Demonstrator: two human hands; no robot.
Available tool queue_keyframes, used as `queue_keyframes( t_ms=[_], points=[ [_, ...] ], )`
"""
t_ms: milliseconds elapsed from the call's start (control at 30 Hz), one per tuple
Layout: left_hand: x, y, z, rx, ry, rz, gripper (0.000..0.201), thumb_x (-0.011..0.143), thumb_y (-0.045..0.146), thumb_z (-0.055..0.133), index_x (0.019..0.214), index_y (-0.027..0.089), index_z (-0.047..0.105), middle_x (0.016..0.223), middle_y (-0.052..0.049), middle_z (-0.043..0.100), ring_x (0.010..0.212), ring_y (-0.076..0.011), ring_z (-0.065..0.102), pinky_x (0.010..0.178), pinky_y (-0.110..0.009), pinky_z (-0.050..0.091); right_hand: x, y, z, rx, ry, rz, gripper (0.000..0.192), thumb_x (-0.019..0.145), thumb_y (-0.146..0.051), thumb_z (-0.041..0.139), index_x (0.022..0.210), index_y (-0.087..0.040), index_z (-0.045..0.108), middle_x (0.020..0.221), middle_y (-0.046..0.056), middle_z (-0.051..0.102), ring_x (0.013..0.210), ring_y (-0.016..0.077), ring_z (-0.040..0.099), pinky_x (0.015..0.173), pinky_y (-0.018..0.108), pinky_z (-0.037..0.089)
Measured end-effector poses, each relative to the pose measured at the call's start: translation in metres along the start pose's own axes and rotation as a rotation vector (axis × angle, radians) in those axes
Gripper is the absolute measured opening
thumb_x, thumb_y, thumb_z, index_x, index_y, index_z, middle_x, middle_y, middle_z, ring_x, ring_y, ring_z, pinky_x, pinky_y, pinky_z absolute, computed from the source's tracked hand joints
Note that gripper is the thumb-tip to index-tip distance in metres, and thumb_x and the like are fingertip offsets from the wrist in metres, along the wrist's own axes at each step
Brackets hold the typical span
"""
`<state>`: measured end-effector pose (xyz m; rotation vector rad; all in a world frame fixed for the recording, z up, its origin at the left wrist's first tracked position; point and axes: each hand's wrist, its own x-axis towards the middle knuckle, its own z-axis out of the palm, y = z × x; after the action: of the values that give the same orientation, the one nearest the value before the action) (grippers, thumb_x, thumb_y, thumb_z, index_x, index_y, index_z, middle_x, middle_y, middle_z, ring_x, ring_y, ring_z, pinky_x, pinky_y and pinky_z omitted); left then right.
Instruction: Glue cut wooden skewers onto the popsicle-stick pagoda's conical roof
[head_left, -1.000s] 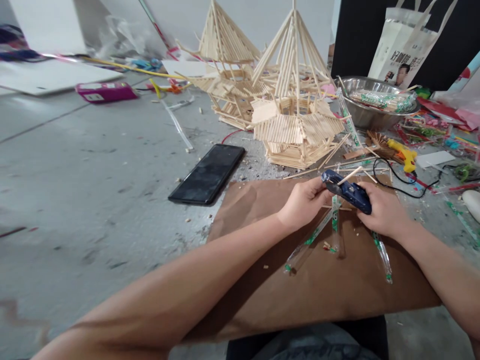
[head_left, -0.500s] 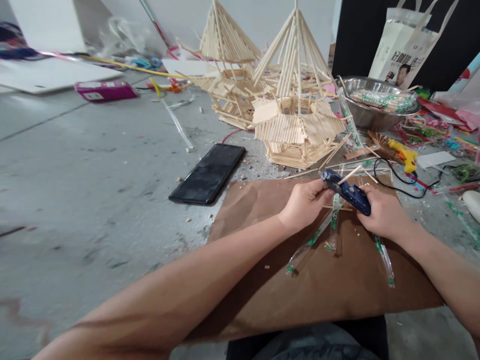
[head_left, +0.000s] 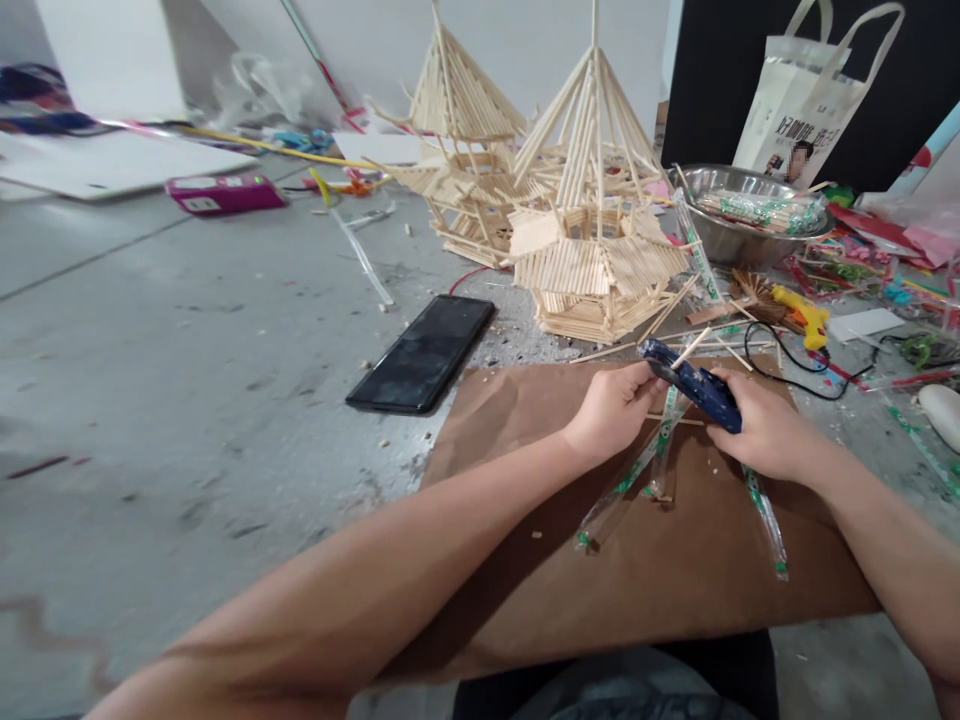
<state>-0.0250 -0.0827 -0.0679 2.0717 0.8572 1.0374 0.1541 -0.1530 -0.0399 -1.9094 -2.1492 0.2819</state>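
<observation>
My right hand (head_left: 772,425) is wrapped round the handles of dark blue cutters (head_left: 705,393), held above the brown sheet. A thin wooden stick (head_left: 692,347) lies across the cutters' head, its free end pointing up and right. My left hand (head_left: 611,410) is closed in a pinch at the head of the cutters, on the stick's lower end; the fingertips are partly hidden. Below the hands, clear wrappers with green print (head_left: 637,470) and small wood bits lie on the brown sheet (head_left: 637,590). Another stick (head_left: 679,420) lies under the cutters.
Two pagoda-like stick models (head_left: 600,265) (head_left: 465,110) stand ahead. A black phone (head_left: 424,355) lies to the left. On the right are a yellow glue gun (head_left: 806,315) with a black cord, a metal bowl (head_left: 739,235) of wrapped sticks, and a white bag (head_left: 787,110).
The view has shifted slightly. The stick's free end sits a little lower and further left against the cutters. Both hands keep nearly the same grip.
</observation>
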Motion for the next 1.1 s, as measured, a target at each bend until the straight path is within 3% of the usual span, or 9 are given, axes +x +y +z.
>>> queue_keyframes(
  t_ms=[133,300,433,533,733,900,1100],
  points=[
    [-0.001,-0.004,-0.001,0.062,0.044,0.052,0.023,0.079,0.021,0.045,0.058,0.013,0.052,0.047,0.004,0.045,0.045,-0.0053,0.038,0.045,-0.016,0.032,0.0,0.003,0.005,0.049,0.02,-0.063,0.055,0.067,-0.018,0.049,0.121,-0.017,0.038,0.111,0.013,0.057,0.103,0.0268,0.055,0.082,0.041,0.045],
    [0.002,-0.013,-0.002,0.122,0.062,0.212,0.021,0.081,0.021,0.044,0.066,0.013,0.058,0.058,-0.002,0.06,0.053,-0.0084,0.055,0.052,-0.017,0.04,0.001,0.005,0.004,0.075,-0.018,-0.109,0.06,0.065,-0.016,0.047,0.124,-0.014,0.033,0.115,0.015,0.052,0.107,0.0268,0.051,0.086,0.041,0.042],
    [0.006,-0.018,-0.006,0.229,0.071,0.381,0.022,0.082,0.019,0.042,0.069,0.014,0.059,0.057,-0.001,0.06,0.052,-0.0078,0.053,0.052,-0.016,0.04,0.002,0.007,0.002,0.079,-0.041,-0.142,0.06,0.064,-0.014,0.046,0.122,-0.016,0.032,0.114,0.014,0.051,0.106,0.0268,0.05,0.083,0.041,0.043],
    [0.008,-0.019,-0.008,0.242,0.066,0.427,0.022,0.081,0.016,0.041,0.071,0.013,0.06,0.058,-0.002,0.06,0.054,-0.0077,0.053,0.053,-0.016,0.04,0.003,0.009,0.003,0.076,-0.032,-0.17,0.059,0.063,-0.013,0.047,0.121,-0.019,0.033,0.113,0.012,0.051,0.104,0.0263,0.051,0.081,0.04,0.044],
    [0.004,-0.012,-0.006,0.013,-0.039,0.171,0.021,0.078,0.015,0.044,0.062,0.015,0.056,0.051,0.002,0.054,0.05,-0.0069,0.05,0.051,-0.017,0.04,0.003,0.007,0.007,0.024,0.05,-0.154,0.06,0.063,-0.013,0.048,0.121,-0.017,0.033,0.112,0.014,0.052,0.105,0.028,0.05,0.085,0.044,0.042],
    [0.003,-0.006,-0.003,-0.297,-0.203,-0.084,0.03,0.082,0.026,0.044,0.054,0.015,0.049,0.041,0.005,0.043,0.034,-0.0031,0.036,0.037,-0.016,0.029,0.005,0.008,0.007,0.001,0.075,-0.211,0.06,0.062,-0.012,0.049,0.12,-0.012,0.037,0.112,0.017,0.052,0.107,0.0288,0.049,0.09,0.045,0.038],
    [0.004,-0.006,-0.005,-0.296,-0.232,-0.065,0.03,0.081,0.028,0.044,0.054,0.014,0.048,0.042,0.005,0.043,0.036,-0.0025,0.035,0.038,-0.015,0.029,0.006,0.011,0.006,0.0,0.071,-0.205,0.059,0.063,-0.014,0.049,0.121,-0.015,0.036,0.109,0.014,0.054,0.103,0.0282,0.051,0.085,0.044,0.041]
  ],
)
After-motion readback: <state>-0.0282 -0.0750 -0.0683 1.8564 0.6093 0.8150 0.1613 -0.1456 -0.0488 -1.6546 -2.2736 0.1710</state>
